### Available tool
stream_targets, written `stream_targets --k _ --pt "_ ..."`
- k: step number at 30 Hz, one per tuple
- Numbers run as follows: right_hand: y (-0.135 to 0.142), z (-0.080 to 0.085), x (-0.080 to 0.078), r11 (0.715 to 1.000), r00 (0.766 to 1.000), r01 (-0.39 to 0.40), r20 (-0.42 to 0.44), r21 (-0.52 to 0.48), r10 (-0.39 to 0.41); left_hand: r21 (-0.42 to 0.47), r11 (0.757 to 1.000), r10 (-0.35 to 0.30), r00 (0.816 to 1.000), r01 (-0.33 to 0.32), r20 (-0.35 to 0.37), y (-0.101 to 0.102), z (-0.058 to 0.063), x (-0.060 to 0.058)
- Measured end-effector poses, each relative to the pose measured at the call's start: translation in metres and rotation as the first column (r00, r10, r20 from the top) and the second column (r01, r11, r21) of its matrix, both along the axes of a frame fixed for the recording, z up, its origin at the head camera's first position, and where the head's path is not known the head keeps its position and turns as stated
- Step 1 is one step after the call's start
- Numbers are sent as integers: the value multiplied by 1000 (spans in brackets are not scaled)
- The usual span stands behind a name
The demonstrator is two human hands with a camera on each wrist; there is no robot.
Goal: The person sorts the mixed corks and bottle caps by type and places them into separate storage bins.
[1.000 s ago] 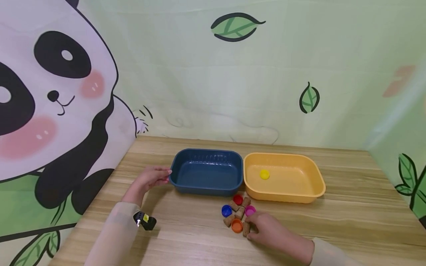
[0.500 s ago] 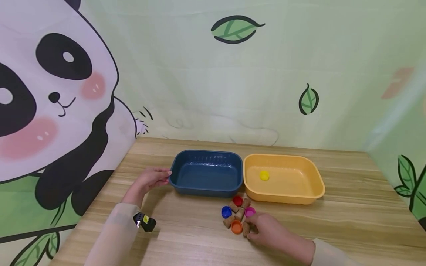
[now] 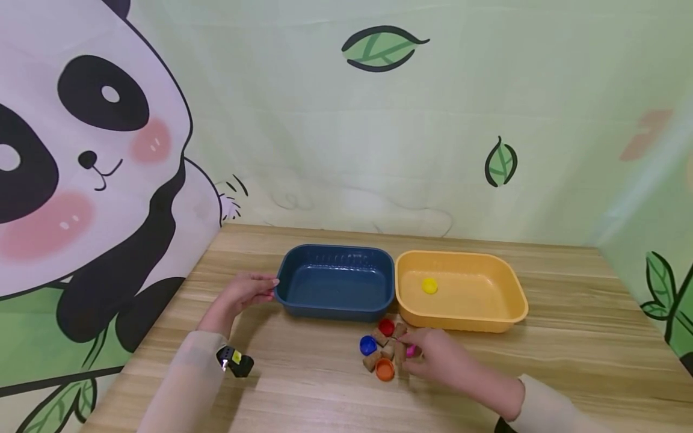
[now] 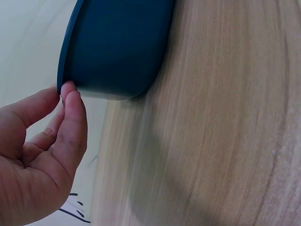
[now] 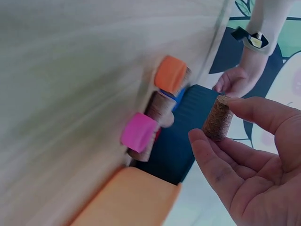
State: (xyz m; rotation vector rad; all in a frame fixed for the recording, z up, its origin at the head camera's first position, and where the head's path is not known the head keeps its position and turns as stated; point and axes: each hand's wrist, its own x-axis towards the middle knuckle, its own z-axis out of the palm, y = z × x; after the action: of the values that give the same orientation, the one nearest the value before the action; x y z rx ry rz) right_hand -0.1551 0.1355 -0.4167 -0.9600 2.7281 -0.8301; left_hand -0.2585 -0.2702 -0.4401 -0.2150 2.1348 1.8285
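Between thumb and fingers my right hand [image 3: 441,359] pinches a cork [image 5: 218,118], lifted off the table in the right wrist view. Under and beside it lies a cluster of corks and bottle caps: a red cap [image 3: 386,327], a blue cap [image 3: 368,345], an orange cap [image 3: 385,370] and a pink cap [image 5: 139,132], which my fingers partly hide in the head view. My left hand [image 3: 248,293] grips the left rim of the blue tray [image 3: 335,313], thumb and fingertips on its edge [image 4: 70,52]. Nothing lies in that tray.
Right of the blue tray, side against side, stands a yellow tray [image 3: 460,323] with one yellow cap [image 3: 429,285] inside. Both trays rest on the wooden table [image 3: 303,385]. Behind the table hangs a cloth [image 3: 325,120] printed with a panda and leaves.
My right hand has pinched the nearest cork and raised it from the table, moving slightly up and away. The left hand keeps its grip on the blue tray's rim.
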Motion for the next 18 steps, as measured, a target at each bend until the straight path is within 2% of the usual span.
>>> stream_targets --k 11,18 --pt "-2 22 -9 998 995 69 73 -5 -68 14 1000 1 1000 -1 4 -2 0 0" --pt "-4 32 -19 993 991 115 63 -11 -114 26 1000 -1 1000 1 -3 -1 0 0"
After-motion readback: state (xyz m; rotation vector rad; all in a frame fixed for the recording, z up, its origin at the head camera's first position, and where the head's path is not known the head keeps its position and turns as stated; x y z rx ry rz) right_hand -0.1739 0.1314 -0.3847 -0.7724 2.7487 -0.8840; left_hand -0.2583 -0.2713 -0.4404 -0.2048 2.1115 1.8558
